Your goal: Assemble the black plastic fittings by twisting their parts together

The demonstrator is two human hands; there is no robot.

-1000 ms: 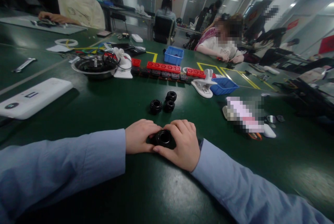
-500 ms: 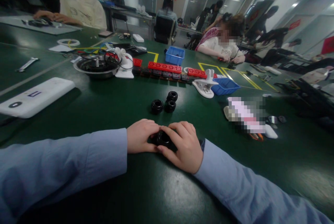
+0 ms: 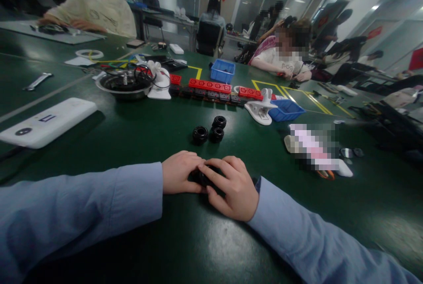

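Note:
Low over the green table, both my hands close around one small black ring-shaped wheel or tyre (image 3: 205,179). My left hand (image 3: 181,171) grips its left side between thumb and fingers. From the right, my right hand (image 3: 233,187) curls over it, fingers across the top and thumb at the near side. Much of the piece is hidden by my fingers. Just beyond my hands stand three similar black tyres: one at the left (image 3: 200,135), one at the right (image 3: 217,134), and one behind (image 3: 219,121).
A red-and-black power strip (image 3: 211,85) crosses the table, with a white clip (image 3: 261,110) at its right. Behind are blue bins (image 3: 222,71) and a metal bowl (image 3: 124,92). A white power bank (image 3: 49,121) and a wrench (image 3: 38,82) lie left. Several people sit farther back.
My right hand's fingers have shifted over the black tyre, covering more of its opening. My left hand keeps its grip. The view has shifted slightly.

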